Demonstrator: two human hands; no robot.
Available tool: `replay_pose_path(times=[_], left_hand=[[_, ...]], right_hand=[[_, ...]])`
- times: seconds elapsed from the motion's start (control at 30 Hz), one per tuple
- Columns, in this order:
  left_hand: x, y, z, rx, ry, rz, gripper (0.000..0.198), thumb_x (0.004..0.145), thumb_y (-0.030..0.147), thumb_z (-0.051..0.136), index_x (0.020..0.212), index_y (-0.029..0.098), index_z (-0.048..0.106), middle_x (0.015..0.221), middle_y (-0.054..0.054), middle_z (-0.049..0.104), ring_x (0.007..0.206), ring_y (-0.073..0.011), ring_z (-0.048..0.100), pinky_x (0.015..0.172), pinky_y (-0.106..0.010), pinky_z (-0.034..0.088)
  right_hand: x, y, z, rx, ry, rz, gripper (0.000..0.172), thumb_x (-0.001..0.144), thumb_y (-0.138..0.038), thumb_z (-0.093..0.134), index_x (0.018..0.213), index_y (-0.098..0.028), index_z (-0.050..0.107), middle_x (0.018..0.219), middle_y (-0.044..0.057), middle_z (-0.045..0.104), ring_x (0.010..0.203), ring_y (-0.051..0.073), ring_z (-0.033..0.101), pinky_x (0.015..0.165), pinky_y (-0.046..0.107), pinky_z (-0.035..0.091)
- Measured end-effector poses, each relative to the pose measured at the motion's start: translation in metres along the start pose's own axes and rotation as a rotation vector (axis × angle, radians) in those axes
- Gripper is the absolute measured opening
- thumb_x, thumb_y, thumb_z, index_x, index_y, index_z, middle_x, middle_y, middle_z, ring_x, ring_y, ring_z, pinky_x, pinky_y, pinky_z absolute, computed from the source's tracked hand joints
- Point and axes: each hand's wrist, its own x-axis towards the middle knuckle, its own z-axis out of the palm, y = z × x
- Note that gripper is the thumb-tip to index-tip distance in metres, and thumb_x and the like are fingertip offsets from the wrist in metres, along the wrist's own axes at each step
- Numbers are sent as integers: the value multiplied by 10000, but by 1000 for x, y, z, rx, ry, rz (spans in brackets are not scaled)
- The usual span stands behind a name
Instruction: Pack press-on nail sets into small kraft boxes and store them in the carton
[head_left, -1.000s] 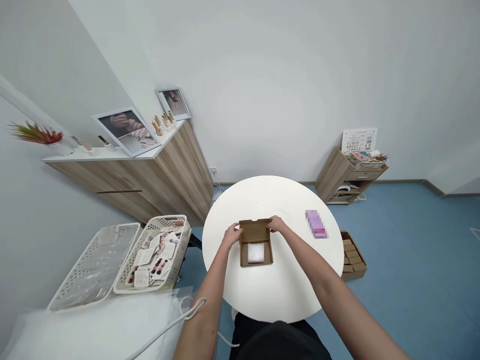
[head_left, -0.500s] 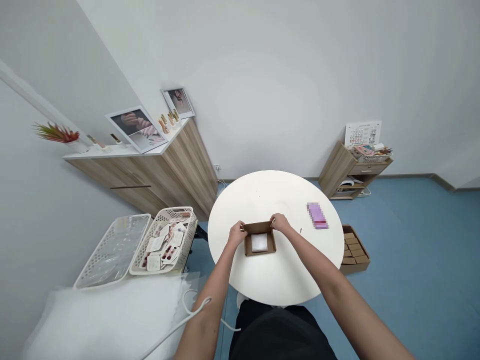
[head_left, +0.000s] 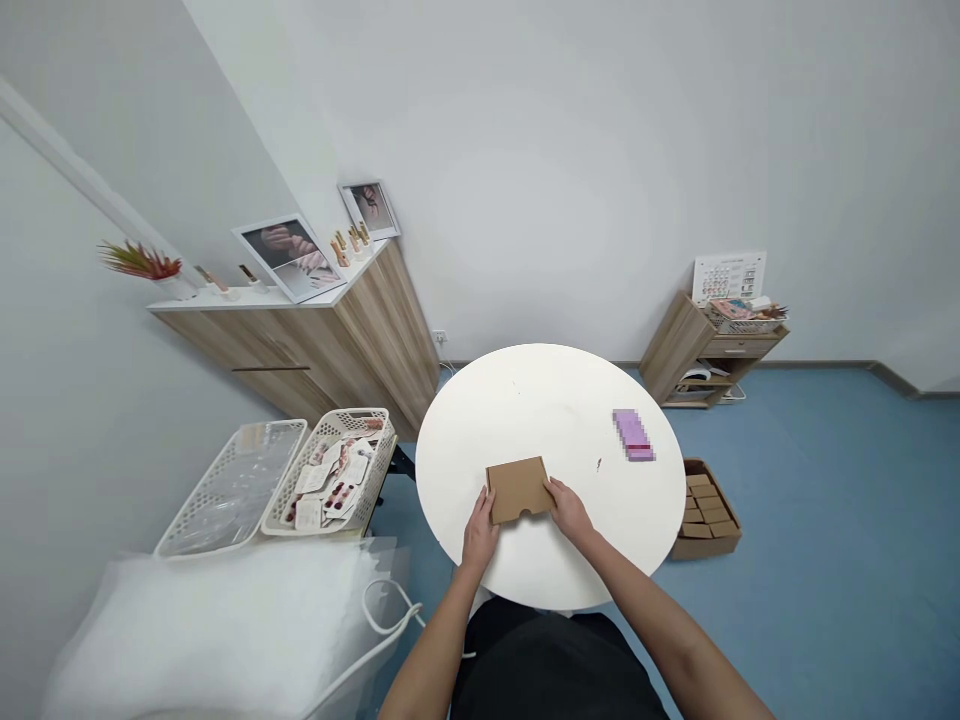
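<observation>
A small brown cardboard box, its lid closed, is over the round white table. My left hand grips its left side, and my right hand grips the right side near the front corner. A half-round notch shows at the middle of the box's front edge. What lies inside is hidden by the lid. On the right part of the table lies a purple item, blurred into blocks, with a tiny dark object to its left.
Left of the table stand a white basket of small cards and packets, another basket with clear bags, and a pile of white translucent sheets. A carton of small brown boxes sits on the floor at right. Wooden cabinets line the wall.
The box's lid has come down over the white packet inside. Both hands have moved from the raised lid's upper corners to the box's sides, nearer to me.
</observation>
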Motion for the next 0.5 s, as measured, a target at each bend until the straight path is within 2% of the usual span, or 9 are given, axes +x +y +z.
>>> replay_pose_path(times=[0.1, 0.27, 0.4, 0.5], left_hand=[[-10, -1, 5, 12, -27, -4, 846, 716, 30, 516, 1493, 282, 296, 1579, -50, 278, 1411, -244, 343, 1088, -406, 422], [-19, -4, 11, -5, -44, -15, 874, 706, 11, 466, 1509, 286, 258, 1595, -18, 226, 1420, -203, 322, 1075, -356, 438], [-23, -8, 15, -36, -42, -45, 854, 701, 9, 455, 1502, 251, 287, 1571, -35, 286, 1420, -186, 318, 1132, -371, 369], [-24, -9, 19, -75, -7, -72, 870, 668, -4, 466, 1484, 269, 336, 1535, -17, 362, 1402, -174, 350, 1160, -376, 330]], right_hand=[[-7, 10, 15, -12, -8, -1, 817, 661, 35, 418, 1441, -207, 425, 1463, 75, 474, 1274, 223, 497, 1036, 346, 416], [-16, 18, 28, -54, -21, 24, 854, 663, 32, 403, 1466, -258, 386, 1492, 26, 443, 1212, 209, 540, 987, 334, 457], [-23, 20, 36, -61, 4, 19, 817, 709, 5, 394, 1478, -273, 368, 1465, 20, 480, 1219, 216, 529, 957, 324, 476], [-26, 22, 39, -17, 12, 10, 839, 702, -17, 404, 1489, -301, 342, 1450, 12, 496, 1228, 221, 532, 994, 344, 464]])
